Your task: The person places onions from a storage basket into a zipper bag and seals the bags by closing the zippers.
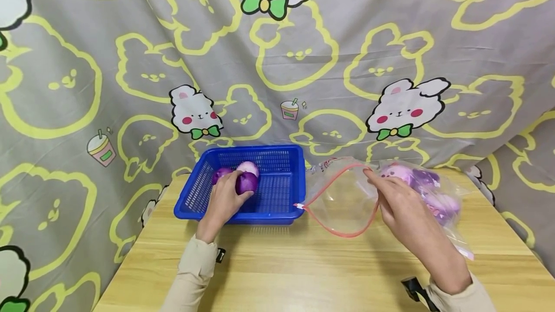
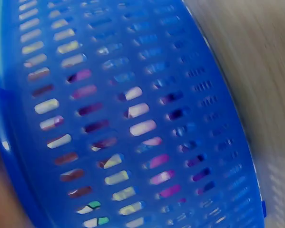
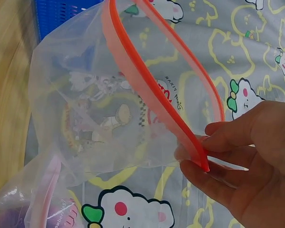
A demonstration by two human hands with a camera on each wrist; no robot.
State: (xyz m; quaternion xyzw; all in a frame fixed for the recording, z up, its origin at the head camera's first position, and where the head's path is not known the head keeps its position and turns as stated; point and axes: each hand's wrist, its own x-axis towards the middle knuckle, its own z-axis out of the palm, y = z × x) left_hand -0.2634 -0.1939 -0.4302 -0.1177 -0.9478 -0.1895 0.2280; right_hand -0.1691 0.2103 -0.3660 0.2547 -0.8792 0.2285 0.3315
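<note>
My left hand (image 1: 225,196) reaches into a blue plastic basket (image 1: 277,215) and grips a purple onion (image 1: 247,183), fingers over its top and thumb at its side. Beside it in the basket lie a paler onion (image 1: 248,167) and another purple one (image 1: 221,173), partly behind the hand. In the left wrist view the slotted basket wall (image 2: 147,137) hides the hand's grip; purple shows through the slots. My right hand (image 3: 247,161) pinches the red zip rim of a clear zip bag (image 3: 104,114), its mouth spread wide. The white slider (image 1: 299,205) overlaps the basket's right edge.
Right of the open bag, partly behind my right forearm, lie clear bags (image 1: 455,191) with purple-and-white onions inside. All stand on a wooden table (image 1: 295,268). A grey patterned cloth (image 1: 277,61) hangs close behind the basket and bags.
</note>
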